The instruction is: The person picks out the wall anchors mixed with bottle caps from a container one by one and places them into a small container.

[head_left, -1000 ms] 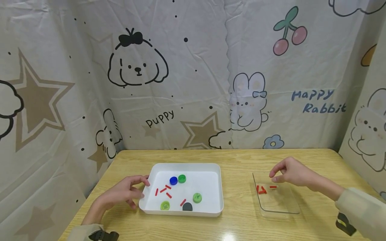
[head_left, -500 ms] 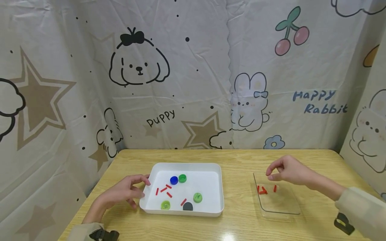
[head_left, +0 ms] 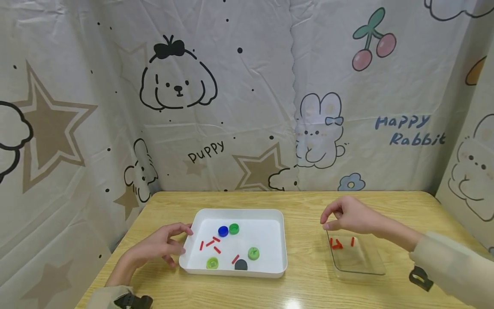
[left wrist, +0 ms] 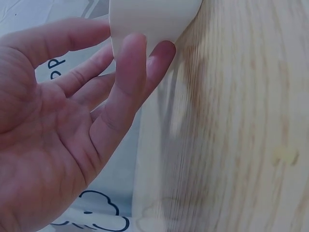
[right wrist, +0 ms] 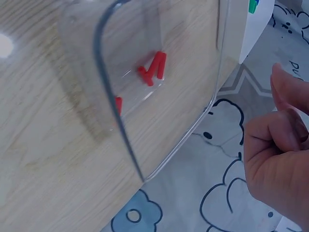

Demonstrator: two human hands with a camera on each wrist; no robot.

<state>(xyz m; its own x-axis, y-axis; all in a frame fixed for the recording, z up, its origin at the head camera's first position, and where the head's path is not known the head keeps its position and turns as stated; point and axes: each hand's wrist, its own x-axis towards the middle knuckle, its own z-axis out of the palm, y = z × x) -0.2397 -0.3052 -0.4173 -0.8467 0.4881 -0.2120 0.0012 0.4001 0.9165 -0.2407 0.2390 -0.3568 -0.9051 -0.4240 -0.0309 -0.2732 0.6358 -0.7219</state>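
In the head view, my left hand [head_left: 162, 245] touches the left end of a white tray [head_left: 284, 240] with loosely bent fingers; the left wrist view shows the fingertips against the tray's outer wall [left wrist: 154, 17]. Red sticks [head_left: 217, 249], a blue cap [head_left: 223, 231], green caps [head_left: 253, 253] and a dark grey rounded piece [head_left: 241, 265] lie in the tray. My right hand [head_left: 349, 214] hovers over the far left corner of a clear box [head_left: 362, 272]. Its fingers bend loosely, and nothing shows between thumb and index finger. Several red sticks [right wrist: 155, 66] lie inside that box.
A light wooden table [head_left: 305, 287] bears both containers, with a strip of tabletop between them. Behind the table hangs a printed curtain [head_left: 251, 107], which continues along both sides. The clear box has thin, upright transparent walls.
My right hand has moved left and slightly up, from above the clear box to its far left corner. One red stick in the box has turned from crosswise to lengthwise. My left hand stays put.
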